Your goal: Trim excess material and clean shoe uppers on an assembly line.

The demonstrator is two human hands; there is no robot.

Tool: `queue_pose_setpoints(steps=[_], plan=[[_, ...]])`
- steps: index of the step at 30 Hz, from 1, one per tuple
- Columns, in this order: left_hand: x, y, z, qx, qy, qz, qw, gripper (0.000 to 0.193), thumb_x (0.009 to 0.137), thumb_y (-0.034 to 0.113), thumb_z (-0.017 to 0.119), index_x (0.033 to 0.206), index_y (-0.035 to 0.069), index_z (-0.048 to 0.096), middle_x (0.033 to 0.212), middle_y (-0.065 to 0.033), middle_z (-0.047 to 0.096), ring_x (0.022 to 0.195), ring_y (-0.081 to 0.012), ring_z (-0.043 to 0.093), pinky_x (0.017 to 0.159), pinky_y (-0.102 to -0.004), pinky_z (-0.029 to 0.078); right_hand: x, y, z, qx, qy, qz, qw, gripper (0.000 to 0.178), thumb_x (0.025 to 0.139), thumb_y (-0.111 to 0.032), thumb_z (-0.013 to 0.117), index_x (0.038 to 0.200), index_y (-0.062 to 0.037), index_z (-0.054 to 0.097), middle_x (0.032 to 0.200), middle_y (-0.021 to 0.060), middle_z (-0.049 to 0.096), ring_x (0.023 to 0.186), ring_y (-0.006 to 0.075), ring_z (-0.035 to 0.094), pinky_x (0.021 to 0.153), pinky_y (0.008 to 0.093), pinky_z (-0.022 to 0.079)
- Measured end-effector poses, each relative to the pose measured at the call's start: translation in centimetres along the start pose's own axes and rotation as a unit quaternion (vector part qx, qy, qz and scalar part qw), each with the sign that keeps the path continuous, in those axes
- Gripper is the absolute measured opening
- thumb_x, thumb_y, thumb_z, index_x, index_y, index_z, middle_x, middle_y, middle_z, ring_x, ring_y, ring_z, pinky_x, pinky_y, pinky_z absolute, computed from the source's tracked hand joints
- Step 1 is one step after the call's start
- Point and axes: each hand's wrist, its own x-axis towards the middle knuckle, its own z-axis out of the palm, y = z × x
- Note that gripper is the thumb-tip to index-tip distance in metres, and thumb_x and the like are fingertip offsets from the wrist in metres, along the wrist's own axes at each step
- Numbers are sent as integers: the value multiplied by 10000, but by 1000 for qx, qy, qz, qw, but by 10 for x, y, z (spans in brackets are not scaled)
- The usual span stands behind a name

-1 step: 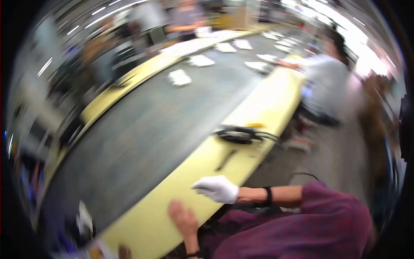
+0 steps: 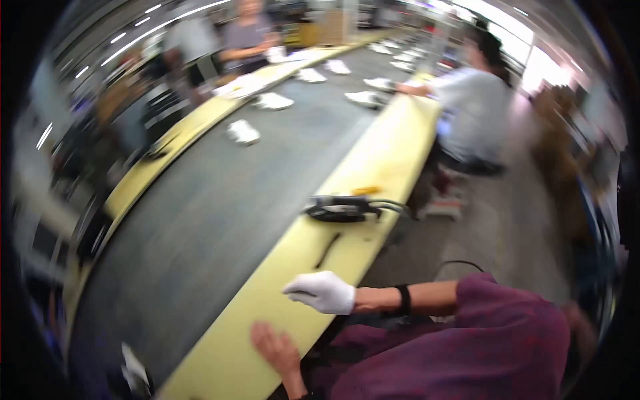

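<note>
My right hand, in a white glove, hovers at or just above the yellow ledge with its fingers curled together; nothing shows in it. Nearer to me, my bare left hand is over the same ledge, fingers somewhat apart and holding nothing. Blur hides whether either hand touches the surface. Beyond the right hand lies a slim dark strip-like thing. Farther along the ledge sits a black and grey corded tool, with a small orange-yellow item behind it.
A wide grey conveyor belt runs beside the ledge. White shoes stand on its far part. On the right, a seated co-worker reaches toward shoes; another person is across the belt. A blurred white item is at lower left.
The whole view has swung, so the belt, shoes, corded tool and co-worker appear farther left and mostly sharper. My hands keep nearly the same pose over the ledge.
</note>
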Motion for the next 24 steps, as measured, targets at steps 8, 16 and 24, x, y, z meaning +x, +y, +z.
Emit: queue_pose_setpoints(steps=[8, 16, 24], plan=[[42, -10, 10, 5, -19, 138, 990, 551, 1101, 314, 622, 1504, -57, 567, 1580, -307, 532, 1515, -476, 450, 1267, -608, 331, -42, -23, -105, -153, 345, 110, 919, 174, 974, -139, 754, 1115, -36, 760, 995, 162, 774, 923, 343, 770, 814, 411, 608], [58, -14, 0, -58, -39, 90, 994, 495, 1137, 292, 557, 1491, -54, 545, 1494, -289, 581, 1409, -433, 559, 1188, -525, 439, -70, -71, -145, -158, 412, 119, 890, 207, 1000, -35, 728, 1199, 17, 758, 981, 135, 788, 853, 187, 777, 784, 313, 602], [127, 253, -14, -501, -440, -18, 745, 534, 1155, 362, 542, 1557, 12, 514, 1467, -145, 635, 1315, -276, 642, 1146, -397, 485, -75, -122, -143, -85, 380, 126, 912, 239, 992, 20, 738, 1231, 25, 739, 967, 130, 785, 853, 181, 776, 777, 297, 603]])
